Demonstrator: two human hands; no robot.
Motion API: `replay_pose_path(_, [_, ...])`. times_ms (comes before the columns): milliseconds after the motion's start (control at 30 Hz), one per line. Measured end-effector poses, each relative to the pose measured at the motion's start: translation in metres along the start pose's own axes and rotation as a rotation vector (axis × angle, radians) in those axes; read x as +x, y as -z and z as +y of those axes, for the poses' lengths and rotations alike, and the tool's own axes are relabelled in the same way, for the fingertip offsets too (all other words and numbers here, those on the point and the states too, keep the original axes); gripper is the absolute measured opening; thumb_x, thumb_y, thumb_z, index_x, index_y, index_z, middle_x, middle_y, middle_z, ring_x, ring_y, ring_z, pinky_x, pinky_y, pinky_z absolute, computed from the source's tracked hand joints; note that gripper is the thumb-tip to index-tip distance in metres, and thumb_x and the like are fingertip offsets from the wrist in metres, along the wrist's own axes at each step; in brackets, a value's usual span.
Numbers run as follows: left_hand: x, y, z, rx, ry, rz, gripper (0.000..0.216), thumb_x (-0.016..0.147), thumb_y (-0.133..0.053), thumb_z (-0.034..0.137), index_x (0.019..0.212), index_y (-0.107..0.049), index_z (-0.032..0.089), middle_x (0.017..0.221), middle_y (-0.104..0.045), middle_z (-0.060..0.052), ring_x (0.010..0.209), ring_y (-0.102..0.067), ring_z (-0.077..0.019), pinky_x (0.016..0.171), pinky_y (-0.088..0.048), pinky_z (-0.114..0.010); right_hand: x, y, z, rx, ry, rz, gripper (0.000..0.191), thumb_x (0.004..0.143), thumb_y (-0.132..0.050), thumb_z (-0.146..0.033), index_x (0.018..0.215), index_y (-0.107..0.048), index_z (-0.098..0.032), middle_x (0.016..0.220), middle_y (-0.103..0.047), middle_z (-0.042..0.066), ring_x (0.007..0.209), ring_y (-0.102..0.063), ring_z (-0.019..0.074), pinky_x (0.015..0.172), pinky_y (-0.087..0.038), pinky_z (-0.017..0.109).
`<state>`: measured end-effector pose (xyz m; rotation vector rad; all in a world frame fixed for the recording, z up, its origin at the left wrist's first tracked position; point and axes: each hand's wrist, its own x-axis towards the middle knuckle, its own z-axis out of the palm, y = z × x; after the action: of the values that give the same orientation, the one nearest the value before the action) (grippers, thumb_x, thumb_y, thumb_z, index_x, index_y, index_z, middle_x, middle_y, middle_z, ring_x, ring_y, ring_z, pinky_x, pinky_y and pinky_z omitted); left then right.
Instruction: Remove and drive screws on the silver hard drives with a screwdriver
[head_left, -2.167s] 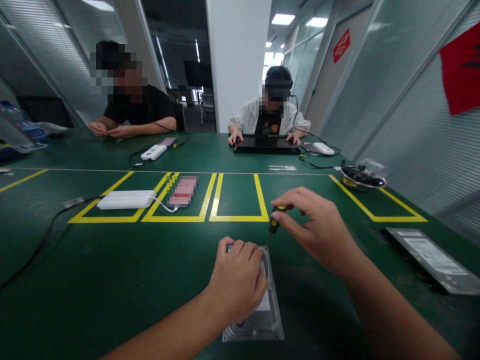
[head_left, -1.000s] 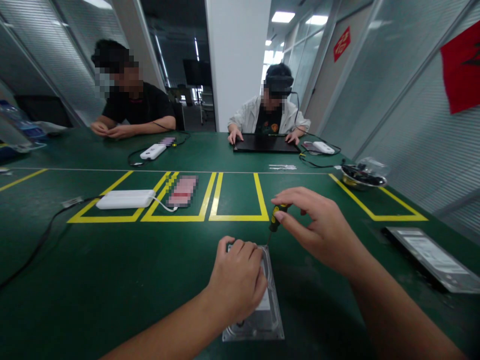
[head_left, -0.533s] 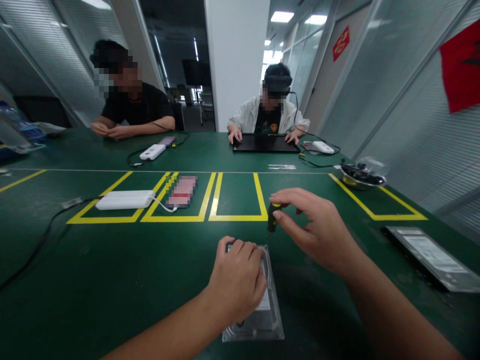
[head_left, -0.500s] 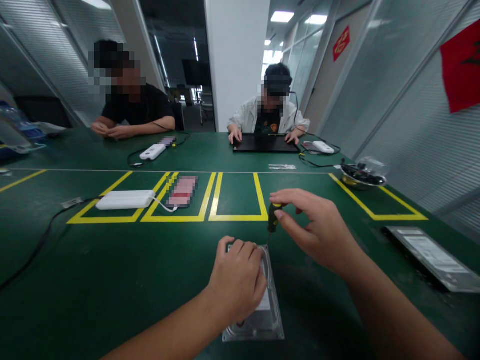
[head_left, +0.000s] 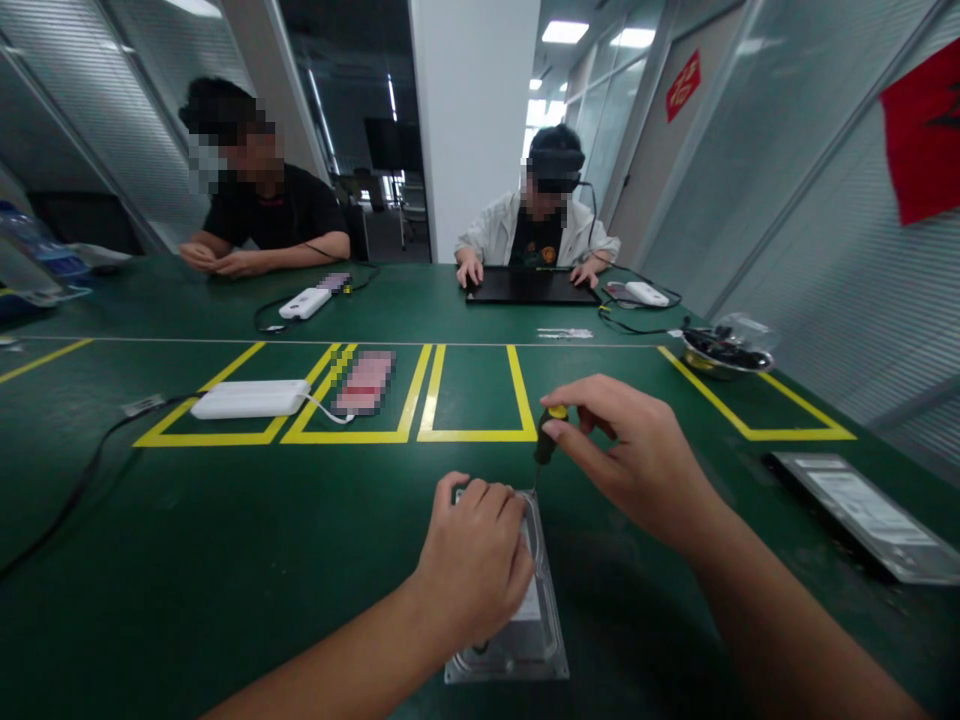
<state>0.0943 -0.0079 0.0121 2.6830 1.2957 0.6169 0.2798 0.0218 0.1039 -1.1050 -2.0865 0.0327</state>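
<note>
A silver hard drive (head_left: 551,620) lies flat on the green table, partly covered by my left hand (head_left: 476,560). The fingers of that hand are curled over the far part of the drive and hold it down. Between the thumb and fingertips of my right hand (head_left: 630,450) is the handle of a small screwdriver (head_left: 545,445), dark with a yellow top. It stands nearly upright, its thin shaft reaching down to the drive's far right corner. Whether a screw sits under the tip is too small to make out.
A second hard drive (head_left: 862,515) lies to the right. Beyond it is a metal bowl (head_left: 726,358) of dark parts. A white power bank (head_left: 251,400) and a cabled phone (head_left: 366,383) lie left. Two people sit opposite, one with hands on a black panel (head_left: 532,287).
The screwdriver's handle has turned and tilted slightly between my right fingers, showing more of its yellow top. My left hand and the hard drive stay in place.
</note>
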Motion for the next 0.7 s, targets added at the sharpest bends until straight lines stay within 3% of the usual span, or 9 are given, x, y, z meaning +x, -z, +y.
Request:
replay_pose_path(167, [-0.0002, -0.0003, -0.0002, 0.001, -0.001, -0.001, 0.024, 0.088, -0.051, 0.025, 0.106, -0.065, 0.019, 0.101, -0.065, -0.007, 0.097, -0.057, -0.0272, 0.098, -0.030, -0.055, -0.0004, 0.0011, -0.0008, 0.029, 0.027, -0.012, 0.016, 0.091, -0.057, -0.014, 0.103, -0.068, -0.015, 0.104, -0.065, 0.003, 0.094, -0.060, 0.0144, 0.083, -0.046, 0.026])
replay_pose_path(333, [-0.0002, -0.0003, -0.0001, 0.001, -0.004, 0.002, 0.024, 0.088, -0.051, 0.025, 0.106, -0.065, 0.019, 0.101, -0.065, -0.007, 0.098, -0.057, -0.0272, 0.099, -0.030, -0.054, 0.0001, 0.0014, -0.0021, -0.036, -0.011, 0.022, 0.007, 0.088, -0.065, -0.018, 0.094, -0.066, -0.015, 0.084, -0.061, 0.001, 0.071, -0.053, 0.0121, 0.067, -0.042, 0.025])
replay_pose_path(500, [-0.0002, -0.0009, 0.0000, -0.005, -0.007, 0.012, 0.024, 0.088, -0.051, 0.025, 0.106, -0.065, 0.018, 0.100, -0.065, -0.007, 0.097, -0.057, -0.0271, 0.098, -0.030, -0.055, -0.0004, 0.0029, -0.0030, 0.025, -0.002, 0.023, 0.008, 0.090, -0.058, -0.016, 0.094, -0.066, -0.015, 0.093, -0.063, 0.002, 0.081, -0.056, 0.0124, 0.072, -0.043, 0.025])
replay_pose_path(633, [-0.0001, -0.0018, 0.0000, -0.004, -0.006, 0.021, 0.023, 0.088, -0.051, 0.024, 0.105, -0.065, 0.018, 0.100, -0.066, -0.008, 0.096, -0.056, -0.0273, 0.099, -0.029, -0.055, -0.0001, 0.0018, -0.0033, -0.022, -0.028, 0.076, 0.004, 0.087, -0.065, -0.018, 0.089, -0.064, -0.016, 0.076, -0.057, -0.001, 0.066, -0.050, 0.0112, 0.062, -0.038, 0.025])
replay_pose_path(700, [0.0000, -0.0017, 0.0001, -0.004, -0.004, 0.024, 0.023, 0.088, -0.050, 0.024, 0.105, -0.065, 0.018, 0.100, -0.066, -0.008, 0.096, -0.056, -0.0274, 0.099, -0.029, -0.055, 0.0005, 0.0013, -0.0042, -0.036, -0.023, 0.081, 0.007, 0.088, -0.067, -0.023, 0.086, -0.064, -0.016, 0.078, -0.057, 0.000, 0.069, -0.051, 0.0124, 0.063, -0.039, 0.025])
